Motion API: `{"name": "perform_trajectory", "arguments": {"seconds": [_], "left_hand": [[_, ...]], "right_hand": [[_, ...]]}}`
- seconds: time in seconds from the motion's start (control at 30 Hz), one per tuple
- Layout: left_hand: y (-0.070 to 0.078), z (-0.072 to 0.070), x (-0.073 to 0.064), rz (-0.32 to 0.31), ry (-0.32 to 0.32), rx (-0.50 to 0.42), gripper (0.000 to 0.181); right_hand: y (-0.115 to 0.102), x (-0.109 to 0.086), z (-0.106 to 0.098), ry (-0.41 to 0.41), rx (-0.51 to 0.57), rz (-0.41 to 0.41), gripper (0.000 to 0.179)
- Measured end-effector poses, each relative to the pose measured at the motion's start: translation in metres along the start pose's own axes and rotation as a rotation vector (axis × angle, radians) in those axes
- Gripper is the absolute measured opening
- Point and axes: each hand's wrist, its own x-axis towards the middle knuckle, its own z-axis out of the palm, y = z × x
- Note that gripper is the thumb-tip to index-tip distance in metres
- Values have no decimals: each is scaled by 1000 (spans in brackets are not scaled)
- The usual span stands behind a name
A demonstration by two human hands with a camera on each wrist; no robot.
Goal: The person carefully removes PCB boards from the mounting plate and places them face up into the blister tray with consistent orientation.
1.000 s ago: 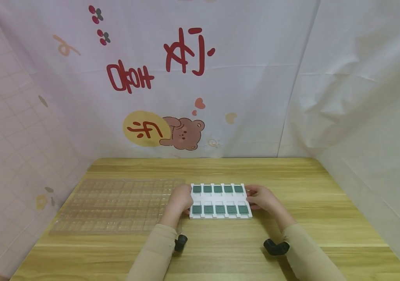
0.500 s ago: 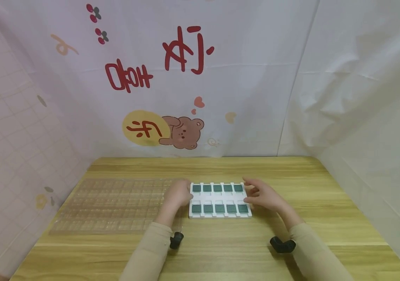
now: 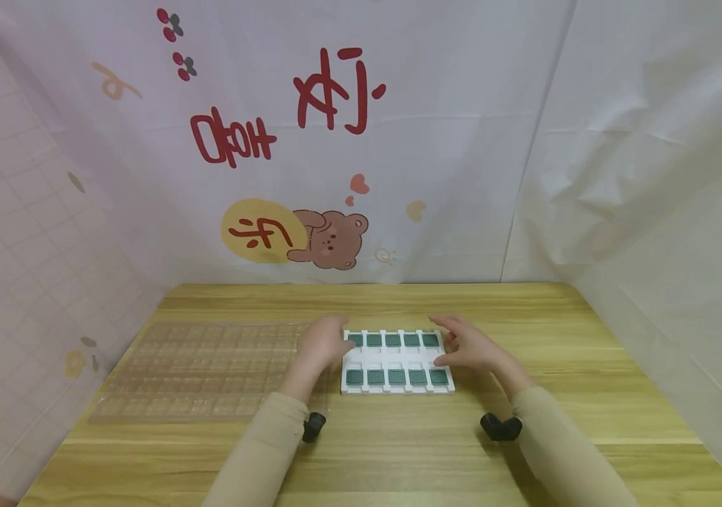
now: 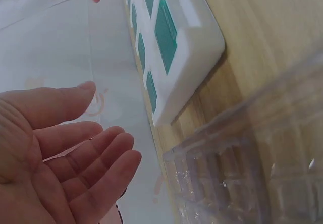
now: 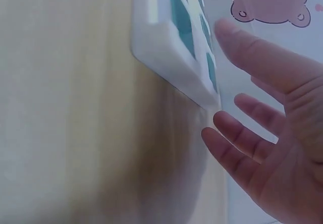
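A white foam tray [image 3: 392, 358] lies flat on the table, bearing two rows of green rectangular modules [image 3: 396, 377] in its slots. At its left end is my left hand [image 3: 322, 345], fingers loosely spread and holding nothing; the left wrist view shows that hand [image 4: 75, 158] apart from the tray's end. On the opposite end, my right hand [image 3: 475, 348] hovers with thumb and fingers parted. In the right wrist view the right hand [image 5: 272, 118] has nothing in its grasp, with the tray [image 5: 166, 57] just beyond the fingertips.
A clear plastic tray [image 3: 208, 373] with many small compartments lies on the left of the wooden table [image 3: 411, 451], its right edge passing beneath my left forearm. Printed white cloth [image 3: 449, 141] hangs behind and along both sides of the table.
Both hands held the foam tray's ends a second ago; they have let go and lifted slightly, fingers loosened. The tray has stayed in about the same place.
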Motion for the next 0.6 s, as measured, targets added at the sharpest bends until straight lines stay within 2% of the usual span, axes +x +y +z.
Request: {"name": "perform_trajectory", "arguments": {"seconds": [0.2, 0.6], "left_hand": [[1, -1, 4, 22, 0, 43, 48], [1, -3, 10, 43, -26, 98, 48]], "right_hand": [[-1, 8, -10, -62, -94, -41, 92], [0, 21, -18, -165, -213, -18, 92]]}}
